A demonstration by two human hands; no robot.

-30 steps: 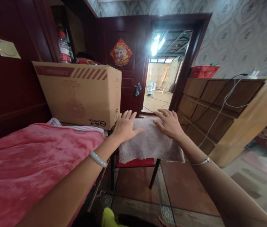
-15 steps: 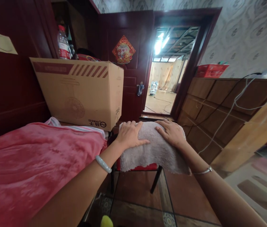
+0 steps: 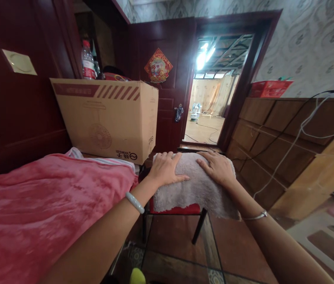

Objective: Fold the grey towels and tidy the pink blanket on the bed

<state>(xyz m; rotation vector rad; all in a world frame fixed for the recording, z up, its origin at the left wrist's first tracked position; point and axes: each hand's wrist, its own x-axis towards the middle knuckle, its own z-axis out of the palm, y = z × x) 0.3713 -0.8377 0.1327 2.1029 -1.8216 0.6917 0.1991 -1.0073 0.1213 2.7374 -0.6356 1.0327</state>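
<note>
A fluffy grey cloth (image 3: 194, 189) lies draped over a red-seated chair (image 3: 181, 210) with dark metal legs. My left hand (image 3: 165, 169) rests flat on the cloth's left part, thumb stretched out toward the middle. On the right part of the same cloth lies my right hand (image 3: 217, 167), palm down with its fingers spread. Both hands press on top without wrapping round it. The cloth's right front corner hangs past the seat beside my right wrist.
To the left a pink blanket (image 3: 57, 197) covers a raised surface, with a large cardboard box (image 3: 107, 122) behind it. A wooden cabinet (image 3: 273, 138) with trailing cables stands right, near a pale plastic chair (image 3: 323, 240). An open doorway (image 3: 205, 126) lies ahead.
The whole view has shifted slightly, so the scene sits a little further right and lower. Both hands keep their places on the cloth.
</note>
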